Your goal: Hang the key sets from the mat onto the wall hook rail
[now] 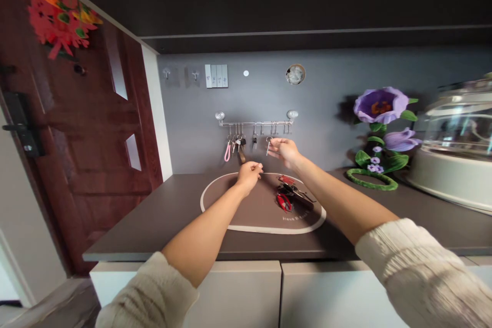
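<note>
A clear hook rail [255, 124] is fixed on the grey back wall, with several bunches of keys [239, 142] and a pink strap [227, 151] hanging from its left half. My right hand [285, 151] is just below the rail's right half, its fingers closed on a key [268, 148] with a ring at the top. Whether that ring is over a hook cannot be made out. Lower and to the left, my left hand [249, 175] is over the mat, thumb and fingers pinched together; anything between them is too small to name.
On the brown oval mat [219, 202] lie a red-handled tool [284, 202] and other keys or small items [294, 189]. Purple artificial flowers [380, 107] and a clear-domed appliance [457, 154] stand at the right. A dark shelf [269, 5] overhangs the counter [154, 220].
</note>
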Demonstrator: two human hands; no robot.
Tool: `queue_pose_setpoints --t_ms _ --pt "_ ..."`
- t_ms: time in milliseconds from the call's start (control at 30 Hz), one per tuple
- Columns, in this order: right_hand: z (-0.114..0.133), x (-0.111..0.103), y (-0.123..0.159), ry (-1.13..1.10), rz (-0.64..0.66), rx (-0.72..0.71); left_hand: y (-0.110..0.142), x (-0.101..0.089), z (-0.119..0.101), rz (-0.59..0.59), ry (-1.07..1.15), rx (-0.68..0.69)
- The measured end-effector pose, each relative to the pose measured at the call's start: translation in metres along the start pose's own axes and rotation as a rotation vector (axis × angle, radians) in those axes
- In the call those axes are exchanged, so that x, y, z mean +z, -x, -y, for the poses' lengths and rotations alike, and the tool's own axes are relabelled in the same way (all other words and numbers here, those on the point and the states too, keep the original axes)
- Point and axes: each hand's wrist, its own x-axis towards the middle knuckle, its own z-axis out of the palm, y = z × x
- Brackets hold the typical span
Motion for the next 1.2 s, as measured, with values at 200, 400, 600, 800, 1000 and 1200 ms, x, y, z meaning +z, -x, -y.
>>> queue_pose_setpoints --t_ms 200,400,600,800,1000,1200 --pt "0.011 0.02 -0.025 -0.042 -0.073 0.032 -0.003 0.0 0.004 -0.004 -0.036 0.043" --pt "0.011 0.034 -0.039 -0.02 -0.144 0.065 -0.001 0.001 0.002 0.005 -0.057 0.053" --pt "0.007 0.039 -0.045 -0.025 -0.207 0.105 0.0 0.0 0.0 0.01 -0.082 0.056" --pt "0.001 0.036 -0.047 -0.027 -0.219 0.127 -0.002 0.001 0.001 -0.001 -0.091 0.068" --pt "-0.006 0.032 -0.047 -0.016 -0.203 0.137 -0.003 0.001 0.004 -0.005 -0.097 0.089" --pt "-0.009 0.031 -0.046 -0.015 -0.193 0.123 -0.003 0.003 0.005 0.0 -0.101 0.114"
